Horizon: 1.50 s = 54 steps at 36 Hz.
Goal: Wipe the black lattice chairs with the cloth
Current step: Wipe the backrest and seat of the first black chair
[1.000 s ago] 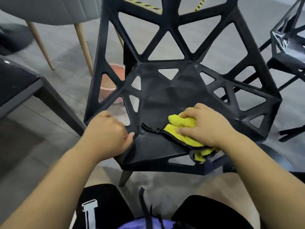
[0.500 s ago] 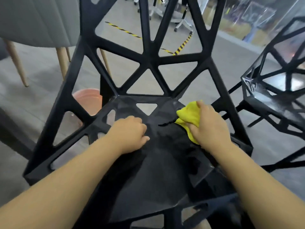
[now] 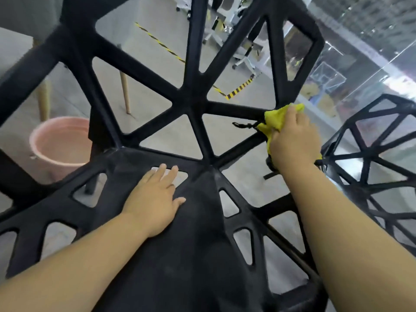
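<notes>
A black lattice chair [image 3: 193, 102] fills most of the view, its open-work backrest rising ahead and its seat below me. My right hand [image 3: 292, 140] presses a yellow cloth [image 3: 273, 121] with a black edge against a backrest strut on the right side. My left hand [image 3: 155, 199] lies flat on the rear of the seat, fingers spread, holding nothing. A second black lattice chair [image 3: 371, 158] stands to the right.
A pink bucket [image 3: 56, 143] sits on the grey floor behind the chair at left. Wooden chair legs [image 3: 125, 93] of a grey upholstered chair stand beyond it. Yellow-black floor tape [image 3: 238, 88] and white office chair bases lie further back, by a glass wall.
My right hand carried the cloth from the seat's front up to the right backrest strut. My left hand slid from the seat's left edge to its rear and flattened. The view moved closer.
</notes>
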{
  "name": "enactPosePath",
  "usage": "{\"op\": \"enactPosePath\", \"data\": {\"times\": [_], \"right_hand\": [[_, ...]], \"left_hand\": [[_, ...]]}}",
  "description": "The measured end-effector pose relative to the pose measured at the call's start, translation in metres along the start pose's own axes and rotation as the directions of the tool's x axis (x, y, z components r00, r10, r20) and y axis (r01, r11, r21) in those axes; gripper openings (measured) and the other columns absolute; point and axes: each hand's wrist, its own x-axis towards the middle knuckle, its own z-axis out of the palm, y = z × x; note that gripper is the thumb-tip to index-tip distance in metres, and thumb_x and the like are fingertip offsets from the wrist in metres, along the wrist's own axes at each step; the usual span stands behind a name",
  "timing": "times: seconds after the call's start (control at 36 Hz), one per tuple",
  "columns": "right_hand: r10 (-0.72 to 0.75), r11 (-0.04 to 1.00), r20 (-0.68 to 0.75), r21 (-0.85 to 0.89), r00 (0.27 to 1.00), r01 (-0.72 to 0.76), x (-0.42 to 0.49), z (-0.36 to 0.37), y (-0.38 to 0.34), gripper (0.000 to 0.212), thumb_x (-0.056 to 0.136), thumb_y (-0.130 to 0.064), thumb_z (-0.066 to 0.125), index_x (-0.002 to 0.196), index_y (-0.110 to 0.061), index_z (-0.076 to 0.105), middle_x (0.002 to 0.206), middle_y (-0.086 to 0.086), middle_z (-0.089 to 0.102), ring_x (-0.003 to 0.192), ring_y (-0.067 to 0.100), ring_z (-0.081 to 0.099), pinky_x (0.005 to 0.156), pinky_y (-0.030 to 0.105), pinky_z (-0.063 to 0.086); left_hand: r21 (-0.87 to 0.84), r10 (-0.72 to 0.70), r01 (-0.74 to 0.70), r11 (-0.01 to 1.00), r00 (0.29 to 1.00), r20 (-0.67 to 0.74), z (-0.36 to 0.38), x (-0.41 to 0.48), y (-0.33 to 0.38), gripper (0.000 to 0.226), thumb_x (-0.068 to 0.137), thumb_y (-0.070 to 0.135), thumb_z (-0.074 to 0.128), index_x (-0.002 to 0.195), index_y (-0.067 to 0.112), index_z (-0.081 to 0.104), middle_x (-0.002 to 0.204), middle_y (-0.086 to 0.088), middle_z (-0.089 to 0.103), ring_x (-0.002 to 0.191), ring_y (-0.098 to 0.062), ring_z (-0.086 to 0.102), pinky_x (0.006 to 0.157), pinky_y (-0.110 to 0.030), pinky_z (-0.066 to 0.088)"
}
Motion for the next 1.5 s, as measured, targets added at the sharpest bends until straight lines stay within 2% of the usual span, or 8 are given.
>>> {"op": "enactPosePath", "data": {"times": [0.19, 0.36, 0.47, 0.64, 0.81, 1.11, 1.25, 1.5], "right_hand": [[-0.095, 0.99, -0.031, -0.108, 0.995, 0.091, -0.028, 0.033, -0.027, 0.057, 0.071, -0.007, 0.064, 0.127, -0.001, 0.053, 0.113, 0.023, 0.058, 0.077, 0.037, 0.056, 0.058, 0.035, 0.034], [-0.272, 0.961, 0.203, 0.007, 0.941, 0.277, -0.09, 0.059, -0.078, 0.053, 0.062, -0.007, 0.064, 0.115, -0.001, 0.064, 0.107, 0.021, 0.064, 0.066, 0.036, 0.06, 0.048, 0.032, 0.041], [-0.242, 0.969, 0.274, 0.028, 0.931, 0.244, -0.089, 0.055, -0.089, 0.05, 0.072, -0.007, 0.058, 0.122, -0.003, 0.059, 0.109, 0.018, 0.062, 0.073, 0.036, 0.061, 0.054, 0.031, 0.029], [-0.383, 0.923, 0.459, 0.166, 0.801, 0.347, -0.078, 0.051, -0.071, 0.038, 0.095, -0.031, 0.044, 0.132, -0.024, 0.047, 0.128, 0.001, 0.05, 0.11, 0.03, 0.053, 0.077, 0.036, 0.042], [-0.4, 0.916, 0.47, 0.169, 0.787, 0.364, -0.094, 0.033, -0.049, 0.025, 0.092, -0.031, 0.048, 0.114, -0.024, 0.055, 0.113, 0.001, 0.055, 0.104, 0.028, 0.054, 0.07, 0.032, 0.039], [-0.376, 0.926, 0.502, 0.184, 0.779, 0.329, -0.152, -0.004, -0.006, 0.046, 0.092, -0.037, 0.048, 0.138, -0.032, 0.04, 0.128, -0.007, 0.051, 0.111, 0.021, 0.053, 0.082, 0.032, 0.047], [-0.318, 0.945, 0.307, 0.03, 0.897, 0.325, -0.133, -0.01, 0.021, 0.047, 0.077, -0.023, 0.064, 0.123, -0.017, 0.057, 0.108, 0.007, 0.061, 0.081, 0.036, 0.06, 0.057, 0.037, 0.048], [-0.332, 0.943, -0.175, -0.025, 0.927, 0.333, -0.086, 0.01, 0.05, 0.044, 0.082, -0.016, 0.063, 0.123, -0.001, 0.059, 0.103, 0.022, 0.061, 0.062, 0.036, 0.052, 0.05, 0.036, 0.04]], "left_hand": [[-0.066, 0.002, -0.006, 0.998, 0.999, -0.053, -0.001, 0.0, 0.002, 0.063, 0.098, 0.051, 0.016, 0.136, 0.011, 0.047, 0.158, -0.002, 0.007, 0.145, -0.026, 0.004, 0.117, -0.037, 0.0], [-0.093, 0.022, -0.032, 0.995, 0.994, -0.108, 0.0, -0.001, -0.001, 0.06, 0.098, 0.05, 0.023, 0.123, 0.009, 0.059, 0.157, -0.003, 0.016, 0.144, -0.026, 0.011, 0.117, -0.036, 0.003], [-0.093, 0.019, -0.029, 0.995, 0.994, -0.104, -0.004, -0.001, 0.0, 0.057, 0.098, 0.048, 0.027, 0.126, 0.01, 0.057, 0.157, -0.002, 0.014, 0.144, -0.024, 0.009, 0.116, -0.034, 0.001], [-0.062, -0.002, -0.002, 0.998, 0.999, -0.054, -0.003, 0.0, 0.0, 0.057, 0.098, 0.049, 0.025, 0.134, 0.012, 0.049, 0.158, 0.0, 0.008, 0.145, -0.022, 0.003, 0.118, -0.033, 0.001], [-0.1, -0.002, -0.006, 0.995, 0.996, -0.085, -0.005, -0.001, 0.0, 0.054, 0.097, 0.048, 0.031, 0.143, 0.018, 0.034, 0.157, 0.0, 0.013, 0.145, -0.021, 0.005, 0.116, -0.031, 0.002], [-0.125, 0.02, -0.031, 0.992, 0.996, -0.086, -0.005, -0.001, -0.001, 0.047, 0.099, 0.043, 0.033, 0.143, 0.03, 0.029, 0.155, 0.003, 0.017, 0.145, -0.022, 0.005, 0.116, -0.031, 0.003], [-0.092, 0.147, -0.162, 0.982, 0.977, -0.153, -0.001, -0.001, 0.001, 0.044, 0.094, 0.032, 0.052, 0.137, 0.025, 0.046, 0.146, 0.003, 0.04, 0.14, -0.027, 0.025, 0.11, -0.038, 0.025], [-0.146, 0.343, -0.335, 0.931, 0.939, 0.032, -0.001, 0.002, 0.003, 0.046, 0.1, 0.044, 0.028, 0.145, 0.034, 0.028, 0.154, 0.018, 0.017, 0.144, -0.007, 0.005, 0.115, -0.019, 0.003]]}}
